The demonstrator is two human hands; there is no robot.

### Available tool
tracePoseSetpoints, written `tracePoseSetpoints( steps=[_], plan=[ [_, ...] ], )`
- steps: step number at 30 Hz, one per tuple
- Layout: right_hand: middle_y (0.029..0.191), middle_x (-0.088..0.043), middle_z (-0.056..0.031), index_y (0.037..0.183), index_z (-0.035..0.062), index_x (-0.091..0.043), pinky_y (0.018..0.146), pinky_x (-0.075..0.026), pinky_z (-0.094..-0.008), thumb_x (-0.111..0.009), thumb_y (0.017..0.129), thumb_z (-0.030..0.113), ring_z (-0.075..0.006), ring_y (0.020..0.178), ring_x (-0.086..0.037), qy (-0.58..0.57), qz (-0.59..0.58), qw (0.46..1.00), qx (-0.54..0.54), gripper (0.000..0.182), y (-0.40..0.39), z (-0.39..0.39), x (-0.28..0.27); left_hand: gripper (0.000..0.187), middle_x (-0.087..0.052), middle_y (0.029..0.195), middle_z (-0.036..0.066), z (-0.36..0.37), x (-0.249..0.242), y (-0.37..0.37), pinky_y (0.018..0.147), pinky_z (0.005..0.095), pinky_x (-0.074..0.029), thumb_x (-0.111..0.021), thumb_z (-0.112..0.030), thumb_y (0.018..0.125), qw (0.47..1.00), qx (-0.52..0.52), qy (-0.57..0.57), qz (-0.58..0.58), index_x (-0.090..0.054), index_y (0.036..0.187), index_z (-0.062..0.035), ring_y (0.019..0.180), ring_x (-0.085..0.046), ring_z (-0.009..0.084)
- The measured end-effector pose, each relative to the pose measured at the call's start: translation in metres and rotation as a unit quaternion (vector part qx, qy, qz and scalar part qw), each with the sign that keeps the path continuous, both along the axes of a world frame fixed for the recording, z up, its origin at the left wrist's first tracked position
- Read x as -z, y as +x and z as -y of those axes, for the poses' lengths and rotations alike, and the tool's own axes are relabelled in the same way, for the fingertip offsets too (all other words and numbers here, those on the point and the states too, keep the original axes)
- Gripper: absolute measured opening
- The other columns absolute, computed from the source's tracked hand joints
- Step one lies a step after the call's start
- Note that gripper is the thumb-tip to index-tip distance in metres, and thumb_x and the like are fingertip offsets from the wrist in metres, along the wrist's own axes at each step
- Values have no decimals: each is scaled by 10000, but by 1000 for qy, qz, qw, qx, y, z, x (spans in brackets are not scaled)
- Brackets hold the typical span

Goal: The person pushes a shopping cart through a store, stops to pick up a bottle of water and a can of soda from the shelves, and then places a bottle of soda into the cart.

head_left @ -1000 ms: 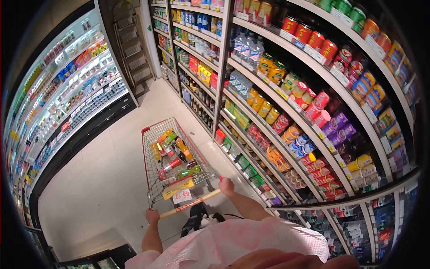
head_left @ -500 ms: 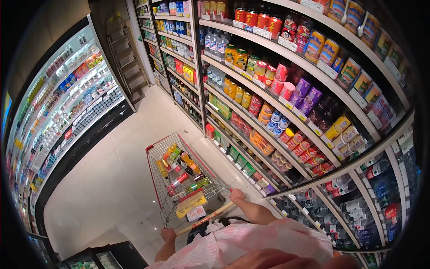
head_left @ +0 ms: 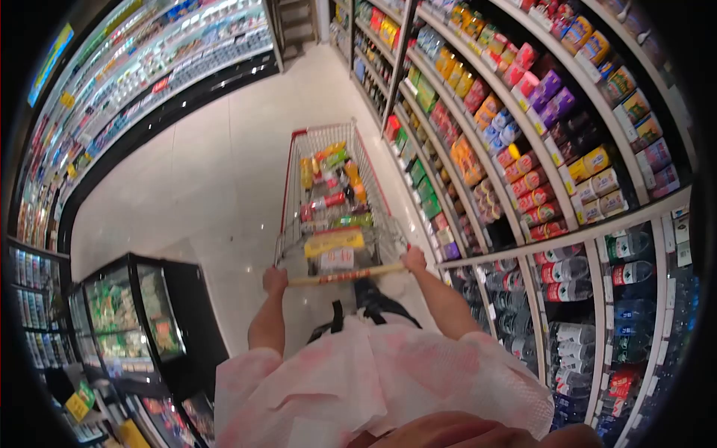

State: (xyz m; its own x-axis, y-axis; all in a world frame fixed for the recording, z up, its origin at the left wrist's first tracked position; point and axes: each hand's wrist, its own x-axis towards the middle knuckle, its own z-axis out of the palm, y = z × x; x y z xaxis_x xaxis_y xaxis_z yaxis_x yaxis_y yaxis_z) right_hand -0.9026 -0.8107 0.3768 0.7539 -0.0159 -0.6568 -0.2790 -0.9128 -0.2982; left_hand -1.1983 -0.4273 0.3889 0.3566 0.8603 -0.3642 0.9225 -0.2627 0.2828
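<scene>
A wire shopping cart [head_left: 364,160] with red trim stands in front of me, several bottles [head_left: 325,202] lying in its basket. My left hand [head_left: 275,280] is closed round the left end of the pale cart handle [head_left: 347,275]. At the handle's right end, my right hand [head_left: 413,259] is wrapped round it as well. A yellow and white sign [head_left: 334,244] is fixed to the near end of the basket, just beyond the handle.
Shelves [head_left: 515,89] of cans, jars and water bottles rise on the right. A long lit refrigerated display [head_left: 149,82] curves along the left. A black glass-sided display case [head_left: 160,313] stands at the lower left. Pale floor tiles [head_left: 187,164] lie left of the cart.
The view has turned, and the cart now points more nearly straight ahead. More of the black case shows at the lower left. Both hands have stayed on the handle.
</scene>
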Motion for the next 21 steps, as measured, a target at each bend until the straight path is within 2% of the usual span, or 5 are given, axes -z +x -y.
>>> tracePoseSetpoints(
  steps=[1,2,6,14,21],
  plan=[
    [1146,-721,-202,1131,41,-696,921,-566,-467,-712,796,298,-353,1059,-715,8,-9,1000,-8,423,-1,10,13,420,-712,1080,264,13,-17,-4,896,522,-553,-644,-334,837,1000,-13,-9,8,-713,1029,33,1023,-688,441],
    [805,-737,-220,925,-64,-722,569,-601,-443,-722,787,284,-299,668,-746,20,130,989,-73,374,-5,29,51,409,-710,1090,264,11,12,-14,905,528,-547,-630,-323,850,1000,5,-2,-4,-706,1048,27,1038,-680,442],
    [917,-749,-220,985,-14,-709,795,-588,-459,-679,782,239,-331,841,-758,7,22,997,-69,326,-37,72,24,359,-712,1066,259,67,0,-58,909,525,-545,-624,-310,864,999,-19,-35,13,-699,1043,-8,1044,-680,436],
    [971,-716,-273,1009,-28,-708,844,-566,-503,-770,777,366,-425,961,-707,-102,144,977,-122,461,-169,209,96,318,-714,1059,204,193,24,-191,874,506,-557,-641,-237,861,999,-20,9,-32,-691,1109,-44,985,-694,397],
    [1102,-708,-209,1095,31,-682,902,-563,-503,-703,786,329,-389,1056,-692,-118,81,987,-71,430,-281,271,26,226,-721,927,236,286,30,-290,789,546,-549,-575,-184,874,997,-75,27,-15,-713,941,-18,893,-701,433]
  ],
)
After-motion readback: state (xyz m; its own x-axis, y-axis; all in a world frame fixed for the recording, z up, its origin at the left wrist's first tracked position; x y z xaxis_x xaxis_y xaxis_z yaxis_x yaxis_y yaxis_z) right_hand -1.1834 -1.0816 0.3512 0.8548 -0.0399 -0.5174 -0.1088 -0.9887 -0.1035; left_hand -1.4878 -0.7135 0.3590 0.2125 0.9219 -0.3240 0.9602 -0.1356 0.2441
